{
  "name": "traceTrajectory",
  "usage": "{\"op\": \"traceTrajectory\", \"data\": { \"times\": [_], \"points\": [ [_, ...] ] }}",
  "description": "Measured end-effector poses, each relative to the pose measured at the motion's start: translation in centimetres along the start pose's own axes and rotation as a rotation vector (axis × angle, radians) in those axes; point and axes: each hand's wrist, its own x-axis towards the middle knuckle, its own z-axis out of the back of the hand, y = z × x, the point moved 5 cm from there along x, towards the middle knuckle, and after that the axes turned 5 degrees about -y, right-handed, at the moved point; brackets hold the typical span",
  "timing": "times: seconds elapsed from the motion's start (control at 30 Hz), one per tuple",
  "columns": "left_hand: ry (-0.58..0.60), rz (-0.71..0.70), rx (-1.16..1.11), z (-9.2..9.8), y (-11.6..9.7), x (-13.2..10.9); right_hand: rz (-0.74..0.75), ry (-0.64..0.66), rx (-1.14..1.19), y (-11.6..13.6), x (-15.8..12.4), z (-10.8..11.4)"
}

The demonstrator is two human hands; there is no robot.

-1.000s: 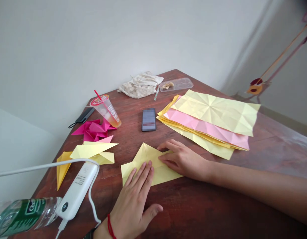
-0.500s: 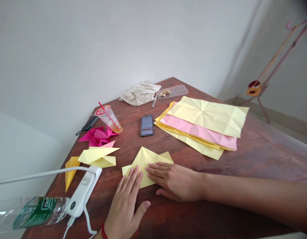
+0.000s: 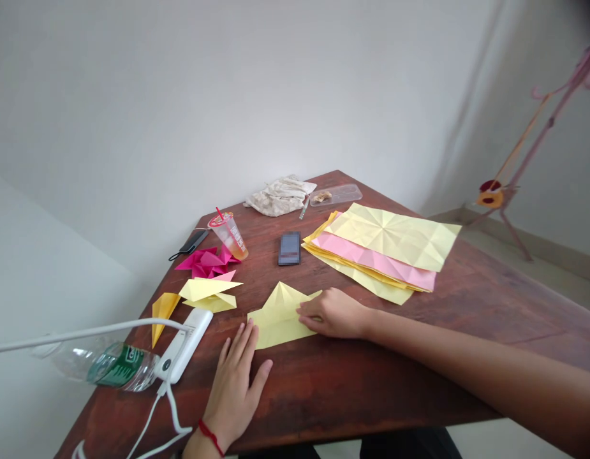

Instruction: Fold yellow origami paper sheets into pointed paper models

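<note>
A pale yellow sheet of folded paper (image 3: 275, 325) lies on the table in front of me, with a creased peak standing up along its far side. My left hand (image 3: 235, 389) rests flat with fingers outstretched, their tips on the paper's left end. At the right end, my right hand (image 3: 335, 312) has its fingers curled and pressed together on the paper, hiding that corner. Left of the sheet are a folded light yellow piece (image 3: 211, 290), an orange-yellow folded piece (image 3: 161, 309) and a magenta folded shape (image 3: 206, 261).
Creased sheets (image 3: 395, 236) are piled at the right. Beyond my hands lie a phone (image 3: 289, 248), a tilted plastic cup (image 3: 231, 239), a cloth (image 3: 280, 196) and a clear tray (image 3: 345, 193). A white corded power strip (image 3: 192, 331) and a water bottle (image 3: 120, 364) sit at the left.
My right hand has gone from lying flat on the paper to curled fingers at its right end. My left hand has shifted toward the paper's left edge. The camera view has moved.
</note>
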Motion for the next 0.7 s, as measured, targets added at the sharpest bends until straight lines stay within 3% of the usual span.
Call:
{"op": "traceTrajectory", "data": {
  "times": [0.1, 0.3, 0.53, 0.7],
  "points": [
    [-0.017, 0.053, -0.085, 0.3, 0.0, 0.1, 0.069, 0.058, -0.051, 0.9, 0.6, -0.2],
    [-0.168, 0.139, -0.149, 0.9, -0.2, -0.1, -0.023, -0.04, -0.135, 1.5, 1.4, -0.8],
    [-0.225, 0.137, -0.186, 1.1, -0.5, -0.3, -0.156, -0.089, 0.125, -0.8, 1.0, -0.5],
    [-0.267, 0.139, -0.196, 1.5, -0.7, -0.5, -0.216, -0.107, 0.103, -1.7, 0.7, 0.5]
  ]
}}
